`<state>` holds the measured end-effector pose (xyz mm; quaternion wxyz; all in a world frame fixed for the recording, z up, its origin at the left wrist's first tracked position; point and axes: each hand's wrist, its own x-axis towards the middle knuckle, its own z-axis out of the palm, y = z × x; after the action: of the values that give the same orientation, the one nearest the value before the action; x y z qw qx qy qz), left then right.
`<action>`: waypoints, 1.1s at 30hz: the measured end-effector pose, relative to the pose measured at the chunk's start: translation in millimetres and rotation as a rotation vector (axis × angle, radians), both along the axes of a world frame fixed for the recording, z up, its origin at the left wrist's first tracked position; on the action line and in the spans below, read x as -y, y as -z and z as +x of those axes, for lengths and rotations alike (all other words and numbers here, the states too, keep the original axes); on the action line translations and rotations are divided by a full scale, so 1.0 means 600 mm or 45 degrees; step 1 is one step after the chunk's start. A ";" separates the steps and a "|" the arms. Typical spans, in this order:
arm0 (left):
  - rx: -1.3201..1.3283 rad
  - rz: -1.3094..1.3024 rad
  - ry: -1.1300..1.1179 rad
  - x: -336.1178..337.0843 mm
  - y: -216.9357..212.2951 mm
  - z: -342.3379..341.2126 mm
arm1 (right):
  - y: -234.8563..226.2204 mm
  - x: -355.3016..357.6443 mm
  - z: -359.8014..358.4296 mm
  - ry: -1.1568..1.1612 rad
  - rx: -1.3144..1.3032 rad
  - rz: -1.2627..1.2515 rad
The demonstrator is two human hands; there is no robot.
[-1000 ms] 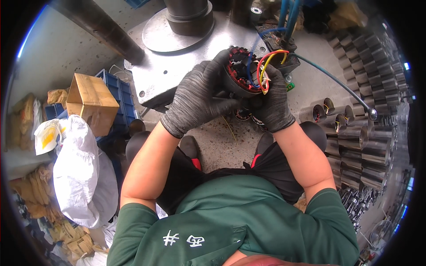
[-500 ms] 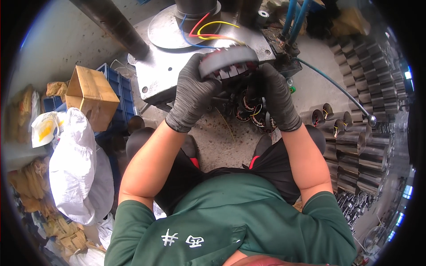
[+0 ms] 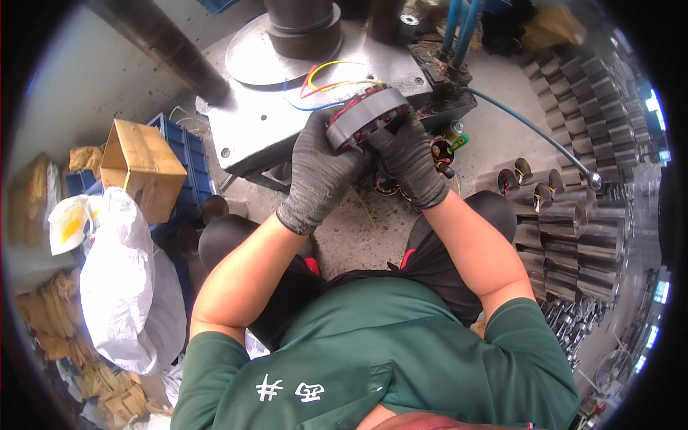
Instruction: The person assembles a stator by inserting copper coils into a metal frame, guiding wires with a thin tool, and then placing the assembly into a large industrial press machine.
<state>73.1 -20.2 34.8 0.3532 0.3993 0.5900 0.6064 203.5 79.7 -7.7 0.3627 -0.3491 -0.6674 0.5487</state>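
Note:
Between my two gloved hands I hold a motor stator [image 3: 368,116], a grey metal ring with red-toned windings showing along its edge. Yellow, red and blue lead wires [image 3: 324,89] trail from its far side over the metal press table. My left hand [image 3: 322,161], in a dark grey glove, is closed on the ring's left end. At the right end my right hand [image 3: 410,158] grips it, with fingers along the near rim. The ring is tilted, its right end farther from me. Parts of both hands' fingers are hidden behind it.
The press plate [image 3: 251,115] with its round column [image 3: 304,32] stands ahead. Below its right side are more stators and a green-handled tool [image 3: 457,144]. Metal cylinders [image 3: 580,236] are stacked at right, near a ball-ended lever [image 3: 593,179]. A cardboard box [image 3: 147,172] and white sack [image 3: 118,279] stand left.
The stator has come slightly nearer and turned, its left end now lower. My right hand has shifted left and under the near rim. The wires have swung a little left.

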 end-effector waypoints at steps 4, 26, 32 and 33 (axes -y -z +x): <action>-0.022 -0.084 0.059 0.003 0.001 0.009 | 0.073 -0.027 -0.003 0.056 0.004 0.524; -0.358 0.041 -0.164 -0.054 0.052 -0.107 | 0.073 -0.178 0.114 -0.235 0.721 -0.034; -0.430 -0.139 -0.141 -0.076 0.035 -0.142 | 0.229 -0.284 0.276 -0.100 1.523 0.189; -0.438 -0.171 -0.168 -0.063 0.045 -0.176 | 0.234 -0.261 0.239 -0.110 1.540 0.096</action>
<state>-32.7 17.6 7.5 0.2326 0.4332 0.7055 0.5104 346.9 236.3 -148.0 -0.0916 -0.5585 -0.7877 0.2433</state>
